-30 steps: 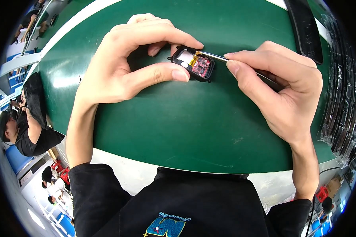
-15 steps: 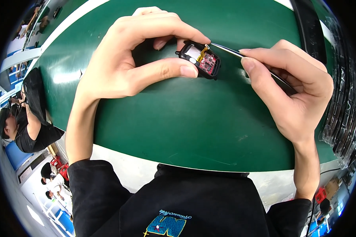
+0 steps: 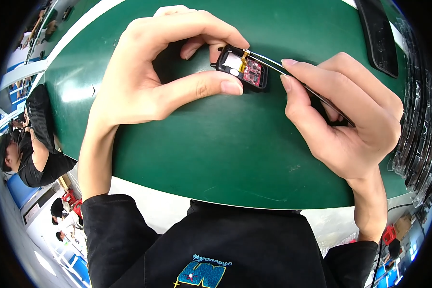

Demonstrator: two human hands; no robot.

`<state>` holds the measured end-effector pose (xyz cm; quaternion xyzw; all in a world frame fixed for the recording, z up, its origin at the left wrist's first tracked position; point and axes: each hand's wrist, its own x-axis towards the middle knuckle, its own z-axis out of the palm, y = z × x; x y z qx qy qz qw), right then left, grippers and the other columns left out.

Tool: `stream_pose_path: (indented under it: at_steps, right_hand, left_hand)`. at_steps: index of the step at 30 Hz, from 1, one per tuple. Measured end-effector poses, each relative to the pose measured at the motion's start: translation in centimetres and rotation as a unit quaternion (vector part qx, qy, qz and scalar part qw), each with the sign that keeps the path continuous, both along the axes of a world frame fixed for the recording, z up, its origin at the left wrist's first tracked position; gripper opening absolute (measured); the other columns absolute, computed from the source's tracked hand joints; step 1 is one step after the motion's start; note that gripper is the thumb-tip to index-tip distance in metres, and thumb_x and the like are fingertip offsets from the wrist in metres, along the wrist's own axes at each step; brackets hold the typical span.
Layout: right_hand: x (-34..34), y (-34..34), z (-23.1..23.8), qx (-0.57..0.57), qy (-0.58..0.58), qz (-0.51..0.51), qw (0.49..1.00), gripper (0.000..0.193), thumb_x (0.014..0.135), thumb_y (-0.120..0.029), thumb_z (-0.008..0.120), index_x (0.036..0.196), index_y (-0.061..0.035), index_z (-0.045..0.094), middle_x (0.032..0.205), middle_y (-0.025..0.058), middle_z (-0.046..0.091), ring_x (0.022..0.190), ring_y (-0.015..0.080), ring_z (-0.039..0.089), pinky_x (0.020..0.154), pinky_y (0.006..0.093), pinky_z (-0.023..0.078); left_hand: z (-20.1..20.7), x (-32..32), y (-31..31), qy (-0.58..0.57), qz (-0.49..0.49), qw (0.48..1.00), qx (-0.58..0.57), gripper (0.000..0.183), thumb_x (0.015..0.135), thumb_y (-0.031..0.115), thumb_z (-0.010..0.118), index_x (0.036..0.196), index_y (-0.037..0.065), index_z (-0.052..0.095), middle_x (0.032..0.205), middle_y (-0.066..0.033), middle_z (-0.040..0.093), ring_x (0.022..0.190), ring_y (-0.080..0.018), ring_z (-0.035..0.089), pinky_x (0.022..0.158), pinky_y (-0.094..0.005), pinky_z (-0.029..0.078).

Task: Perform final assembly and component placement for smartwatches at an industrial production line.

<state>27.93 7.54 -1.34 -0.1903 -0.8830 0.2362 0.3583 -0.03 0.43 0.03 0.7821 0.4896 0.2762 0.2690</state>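
Note:
Between the thumb and fingers of my left hand (image 3: 163, 72) is a small black smartwatch case (image 3: 222, 65), its inside facing up. A red circuit board (image 3: 255, 73), a silvery-white block (image 3: 233, 61) and a yellow flex cable (image 3: 244, 61) show within it. My right hand (image 3: 353, 105) pinches a pair of metal tweezers (image 3: 273, 63) between thumb and index finger. The tip of the tweezers reaches the upper edge of the case, by the end of the flex cable and close to my left index fingertip. Whether it grips the cable is too small to tell.
The green tabletop (image 3: 216, 149) lies under both hands. A long black tray-like object (image 3: 378, 38) stands at the far right, with a stack of plastic-wrapped black pieces (image 3: 420, 115) along the right edge. Another person (image 3: 29, 144) sits at the left.
The tweezers' tip has moved a little left, and their shaft now lies along the case's upper edge. My right thumb and fingers have shifted left. My left hand and the case have turned slightly.

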Motion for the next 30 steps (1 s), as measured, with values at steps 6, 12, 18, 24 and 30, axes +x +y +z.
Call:
stream_pose_path:
  at_steps: [6,12,18,24,30]
  right_hand:
    - [0.0,-0.2,-0.5,0.011,0.008,-0.001,1.0,0.026,0.078,0.012,0.086,0.103,0.0049,0.084,0.073,0.0015,0.064,0.052,0.004,0.044,0.047,0.024,0.028]
    - [0.0,-0.2,-0.1,-0.006,0.012,0.002,1.0,0.022,0.081,0.013,0.084,0.103,0.0063,0.083,0.073,0.0034,0.066,0.054,0.0057,0.05,0.048,0.0238,0.033]
    - [0.6,0.0,1.0,-0.167,-0.017,0.03,0.985,0.017,0.087,0.013,0.078,0.103,0.0084,0.082,0.072,0.0056,0.066,0.06,0.0091,0.059,0.055,0.0242,0.04]
    - [0.7,0.1,1.0,-0.168,-0.03,0.047,0.984,0.017,0.087,0.012,0.079,0.103,0.0086,0.082,0.071,0.0057,0.066,0.06,0.0084,0.057,0.055,0.0239,0.038]
    - [0.5,-0.2,0.7,-0.171,-0.033,0.035,0.984,0.019,0.085,0.013,0.078,0.102,0.0068,0.083,0.07,0.0047,0.066,0.059,0.0079,0.056,0.054,0.0244,0.036]
  left_hand:
    - [0.2,0.1,0.1,0.012,-0.006,1.0,-0.005,0.056,0.07,0.019,0.093,0.119,-0.004,0.08,0.108,-0.0077,0.078,0.082,-0.0165,0.046,0.089,-0.034,0.042]
    - [0.0,-0.4,0.0,0.004,0.0,1.0,-0.018,0.06,0.072,0.027,0.092,0.12,-0.006,0.079,0.104,-0.0079,0.075,0.083,-0.0171,0.046,0.089,-0.0347,0.042]
    - [-0.1,-2.0,0.6,-0.031,-0.064,0.997,-0.035,0.068,0.08,0.04,0.092,0.123,-0.011,0.078,0.098,-0.0079,0.073,0.079,-0.016,0.046,0.093,-0.0375,0.038]
    - [-0.1,-1.9,0.5,-0.038,-0.066,0.996,-0.042,0.069,0.081,0.043,0.092,0.121,-0.011,0.078,0.096,-0.0076,0.073,0.078,-0.015,0.046,0.093,-0.0373,0.037]
    - [0.2,-1.3,0.4,0.016,-0.06,0.998,-0.023,0.065,0.075,0.04,0.093,0.117,-0.008,0.08,0.101,-0.0079,0.076,0.08,-0.0164,0.046,0.089,-0.0352,0.038]
